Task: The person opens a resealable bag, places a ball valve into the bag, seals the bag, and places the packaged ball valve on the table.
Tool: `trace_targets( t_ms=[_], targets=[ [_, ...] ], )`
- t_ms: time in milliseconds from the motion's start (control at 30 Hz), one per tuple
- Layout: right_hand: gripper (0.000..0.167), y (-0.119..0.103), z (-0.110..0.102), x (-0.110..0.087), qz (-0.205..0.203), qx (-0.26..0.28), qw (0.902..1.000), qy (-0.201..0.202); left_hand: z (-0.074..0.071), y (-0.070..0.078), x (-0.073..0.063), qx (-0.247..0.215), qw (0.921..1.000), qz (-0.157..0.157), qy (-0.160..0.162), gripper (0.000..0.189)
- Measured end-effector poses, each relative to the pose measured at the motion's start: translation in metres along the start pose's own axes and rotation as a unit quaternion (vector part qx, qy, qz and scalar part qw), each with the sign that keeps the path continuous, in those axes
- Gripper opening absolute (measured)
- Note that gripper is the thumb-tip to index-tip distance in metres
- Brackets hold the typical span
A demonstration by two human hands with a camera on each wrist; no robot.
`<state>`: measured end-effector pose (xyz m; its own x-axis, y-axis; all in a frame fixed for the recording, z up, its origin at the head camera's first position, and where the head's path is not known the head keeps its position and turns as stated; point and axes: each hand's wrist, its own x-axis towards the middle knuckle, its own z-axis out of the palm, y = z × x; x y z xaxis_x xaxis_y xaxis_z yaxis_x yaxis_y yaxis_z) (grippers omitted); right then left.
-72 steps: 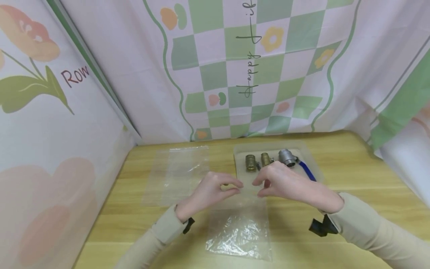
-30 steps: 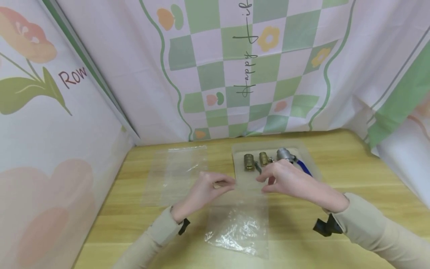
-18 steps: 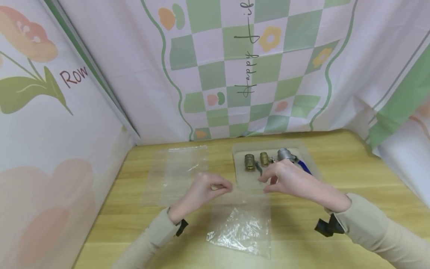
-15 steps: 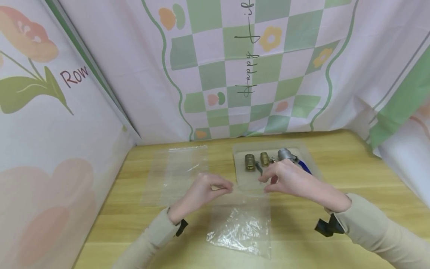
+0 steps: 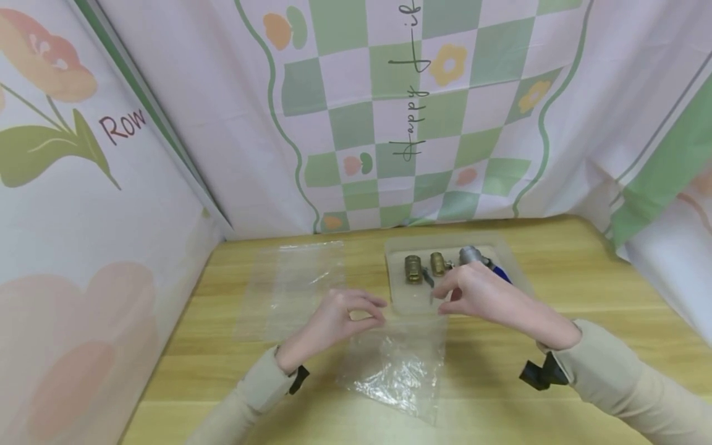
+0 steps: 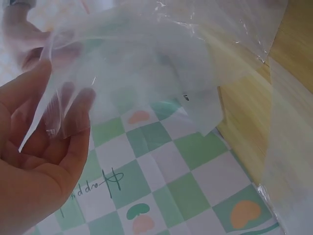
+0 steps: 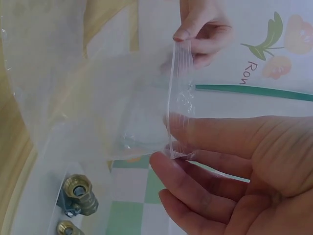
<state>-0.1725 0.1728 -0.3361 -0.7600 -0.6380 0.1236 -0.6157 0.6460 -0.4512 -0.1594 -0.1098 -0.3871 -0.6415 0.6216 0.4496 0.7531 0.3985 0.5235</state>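
Observation:
A clear zip-top plastic bag (image 5: 397,371) hangs between my two hands over the table, its lower end wrinkled and shiny. My left hand (image 5: 334,318) holds one end of its mouth; in the left wrist view, the film (image 6: 132,63) runs between thumb and fingers, which show through it. My right hand (image 5: 489,296) pinches the other end; in the right wrist view, thumb and fingertips (image 7: 164,164) meet at the corner by the zip strip (image 7: 171,98). The mouth is stretched between the hands, and I cannot tell whether the zip is parted.
Behind the right hand, a pale shallow tray (image 5: 408,303) holds two brass ball valves (image 5: 413,269) and a grey valve (image 5: 471,255) with a blue lever. Another clear bag (image 5: 289,290) lies flat at the left. Patterned curtains (image 5: 345,123) close off the back and sides.
Compared with the oldest frame, the hands stand farther apart. Within the last half second, my left thumb and fingers have spread, and the bag's lower end has swung slightly left.

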Motion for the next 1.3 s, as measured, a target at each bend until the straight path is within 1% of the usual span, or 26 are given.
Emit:
trace_targets(
  t_ms=[200,267,333,400,533,733,833,1033,1167,1300],
  targets=[
    [0.016,-0.0036,-0.0001,-0.0002,-0.003,-0.013,0.9999,-0.003,-0.0033,-0.0026,-0.0015,-0.01,0.9982,-0.056,0.018,0.016],
    [0.015,-0.004,-0.0005,-0.0007,-0.004,-0.013,0.9999,-0.002,-0.0045,-0.0034,-0.0018,-0.005,0.9976,-0.066,0.021,0.016],
    [0.015,-0.0036,-0.0007,-0.001,-0.009,-0.013,0.9999,0.001,-0.0054,-0.004,-0.0023,0.0,0.9973,-0.069,0.023,0.014],
    [0.015,-0.0025,-0.0009,-0.0012,-0.016,-0.01,0.9998,0.003,-0.0061,-0.0046,-0.003,0.002,0.9975,-0.067,0.024,0.012],
    [0.016,0.0009,-0.0013,-0.0011,-0.025,-0.01,0.9996,0.005,-0.0064,-0.0055,-0.0034,0.008,0.9987,-0.046,0.018,0.01],
    [0.015,0.0038,-0.0018,0.0001,-0.015,-0.004,0.9999,0.002,-0.0054,-0.0064,-0.0036,0.004,0.9999,-0.014,0.001,0.008],
    [0.015,0.0045,-0.0026,0.0001,-0.012,-0.006,0.9999,0.007,-0.0059,-0.0055,-0.0046,0.003,0.9999,-0.011,-0.004,0.007],
    [0.019,0.0053,-0.0053,-0.0009,-0.002,-0.017,0.9996,0.022,-0.0054,-0.0042,-0.007,0.019,0.9998,-0.009,-0.007,0.004],
    [0.02,0.0049,-0.0046,-0.0007,0.008,-0.013,0.9998,0.015,-0.004,-0.0041,-0.0074,0.012,0.9998,-0.008,-0.011,0.005],
    [0.02,0.0017,-0.0025,-0.0008,0.009,-0.009,0.9999,0.007,-0.003,-0.0032,-0.0054,0.004,0.9998,-0.019,-0.006,0.008]
  ],
)
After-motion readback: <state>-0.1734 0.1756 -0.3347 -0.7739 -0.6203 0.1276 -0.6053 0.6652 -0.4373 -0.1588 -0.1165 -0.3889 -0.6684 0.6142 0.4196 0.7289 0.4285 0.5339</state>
